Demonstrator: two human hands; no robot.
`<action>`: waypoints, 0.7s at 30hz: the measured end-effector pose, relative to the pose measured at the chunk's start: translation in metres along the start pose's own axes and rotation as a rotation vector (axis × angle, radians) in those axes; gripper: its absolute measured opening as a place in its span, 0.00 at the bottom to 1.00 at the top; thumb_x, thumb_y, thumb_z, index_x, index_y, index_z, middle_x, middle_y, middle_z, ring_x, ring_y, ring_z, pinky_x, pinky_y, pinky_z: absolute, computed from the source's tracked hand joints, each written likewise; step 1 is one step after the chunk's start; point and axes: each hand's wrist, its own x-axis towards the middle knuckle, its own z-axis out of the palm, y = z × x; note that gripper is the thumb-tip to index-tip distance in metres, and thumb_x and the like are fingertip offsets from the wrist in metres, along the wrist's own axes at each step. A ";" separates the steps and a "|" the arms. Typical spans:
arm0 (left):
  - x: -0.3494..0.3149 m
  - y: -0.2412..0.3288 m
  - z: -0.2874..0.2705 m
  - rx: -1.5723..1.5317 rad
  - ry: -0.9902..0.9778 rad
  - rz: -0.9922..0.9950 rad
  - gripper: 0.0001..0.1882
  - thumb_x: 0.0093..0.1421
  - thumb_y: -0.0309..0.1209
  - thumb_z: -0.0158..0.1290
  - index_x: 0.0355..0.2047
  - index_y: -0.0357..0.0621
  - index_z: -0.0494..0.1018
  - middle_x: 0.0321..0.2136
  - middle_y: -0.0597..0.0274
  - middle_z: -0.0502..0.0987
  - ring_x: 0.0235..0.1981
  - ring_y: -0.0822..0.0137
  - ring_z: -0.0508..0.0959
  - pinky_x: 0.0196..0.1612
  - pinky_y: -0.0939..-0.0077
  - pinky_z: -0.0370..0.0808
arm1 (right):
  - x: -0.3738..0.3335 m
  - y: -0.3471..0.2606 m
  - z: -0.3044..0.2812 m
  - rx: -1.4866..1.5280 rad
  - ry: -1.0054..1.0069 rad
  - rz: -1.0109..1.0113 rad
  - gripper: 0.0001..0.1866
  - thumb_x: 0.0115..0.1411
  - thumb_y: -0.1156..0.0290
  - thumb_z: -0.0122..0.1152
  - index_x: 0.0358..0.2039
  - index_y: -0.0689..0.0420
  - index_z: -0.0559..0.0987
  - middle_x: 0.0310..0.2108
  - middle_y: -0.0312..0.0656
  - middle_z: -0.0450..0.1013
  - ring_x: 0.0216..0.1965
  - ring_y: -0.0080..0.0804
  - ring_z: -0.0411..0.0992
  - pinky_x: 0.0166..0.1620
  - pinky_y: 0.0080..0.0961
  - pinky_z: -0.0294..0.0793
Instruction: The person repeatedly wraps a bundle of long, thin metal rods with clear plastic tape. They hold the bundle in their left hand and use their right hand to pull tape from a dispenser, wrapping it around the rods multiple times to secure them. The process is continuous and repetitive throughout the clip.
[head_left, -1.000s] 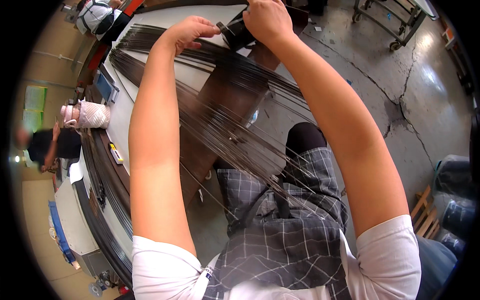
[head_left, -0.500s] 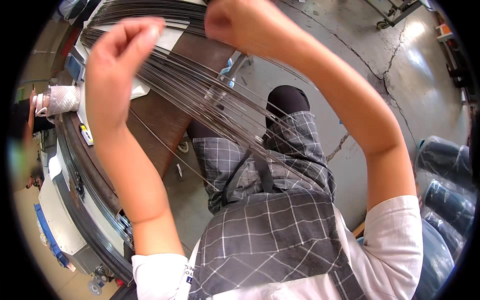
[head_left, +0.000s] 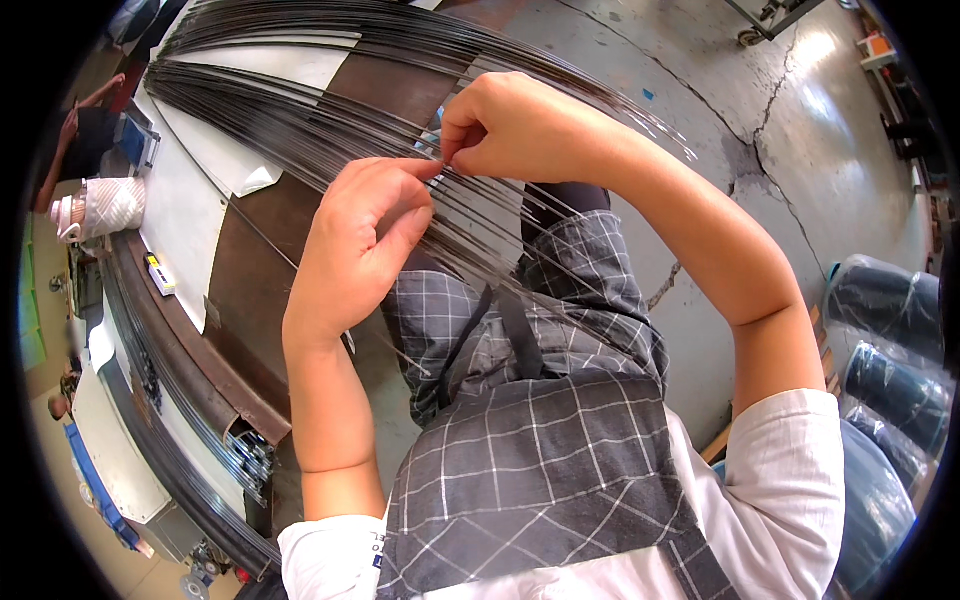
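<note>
Many thin dark metal rods [head_left: 270, 125] fan out from the far left across the table and reach over my lap. My left hand [head_left: 350, 240] is closed at the near side of this bunch, index finger stretched toward my right hand, thumb bent in toward the fingers. Just beyond it, my right hand [head_left: 510, 130] pinches at one or a few rods with thumb and index finger. The two hands' fingertips nearly meet over the bunch. A second bundle of dark rods [head_left: 430, 30] lies farther off, its ends sticking out past the table.
The brown table [head_left: 255, 250] carries white sheets [head_left: 200, 215] and a small yellow-and-white box [head_left: 159, 274]. A wrapped white roll [head_left: 115, 205] stands at the left, near another person's arm [head_left: 65, 150]. Plastic-wrapped dark rolls [head_left: 885, 310] are at the right. A wheeled cart [head_left: 765, 20] stands far right.
Both hands have come nearer to me and closer together. My left hand has moved right along the rods. The far bundle's ends now show beyond my right hand.
</note>
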 end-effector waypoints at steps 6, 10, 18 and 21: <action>-0.008 -0.001 -0.003 0.032 -0.008 -0.022 0.03 0.50 0.24 0.50 0.25 0.37 0.68 0.40 0.56 0.75 0.43 0.62 0.70 0.48 0.71 0.64 | 0.000 0.002 0.001 0.000 0.016 -0.018 0.07 0.46 0.72 0.58 0.25 0.63 0.78 0.22 0.43 0.74 0.24 0.32 0.72 0.30 0.26 0.71; -0.012 -0.001 -0.002 0.013 -0.004 -0.052 0.04 0.50 0.24 0.50 0.25 0.37 0.68 0.40 0.56 0.76 0.43 0.62 0.70 0.48 0.71 0.64 | 0.000 0.003 0.001 0.031 -0.006 0.032 0.08 0.46 0.72 0.58 0.25 0.63 0.78 0.22 0.43 0.74 0.24 0.32 0.72 0.31 0.25 0.71; -0.018 -0.002 -0.003 -0.023 0.011 -0.069 0.05 0.52 0.26 0.51 0.24 0.37 0.68 0.41 0.56 0.75 0.44 0.62 0.70 0.50 0.70 0.63 | -0.003 0.004 0.002 0.067 0.021 0.017 0.08 0.46 0.71 0.58 0.25 0.63 0.78 0.21 0.41 0.73 0.25 0.28 0.71 0.31 0.24 0.71; -0.021 -0.002 -0.004 -0.057 0.014 -0.077 0.05 0.52 0.26 0.51 0.25 0.37 0.68 0.42 0.55 0.75 0.44 0.62 0.70 0.50 0.71 0.63 | -0.003 0.007 0.004 0.089 0.019 0.017 0.07 0.46 0.72 0.58 0.25 0.63 0.78 0.21 0.41 0.73 0.25 0.28 0.71 0.31 0.23 0.70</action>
